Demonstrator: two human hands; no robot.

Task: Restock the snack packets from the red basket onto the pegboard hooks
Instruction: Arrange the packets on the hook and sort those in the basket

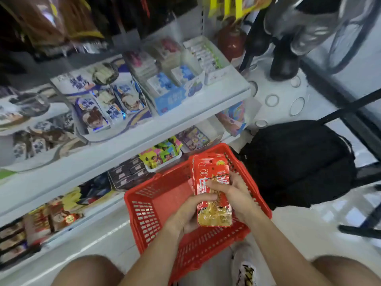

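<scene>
Both hands, left hand (pixel 190 209) and right hand (pixel 233 195), fingers curled round stack of red glossy snack packets (pixel 212 188) above red slotted plastic basket (pixel 148 211). Basket looks emptied; hanging on hooks remains, hooks unseen.

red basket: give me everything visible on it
The red basket is a rectangular plastic bin with slotted, perforated walls and a solid rim. It sits on the pale floor beside the lower white shelves, a black backpack at its far right. Its visible interior looks bare. Both hands hold a stack of red snack packets above it.
</scene>
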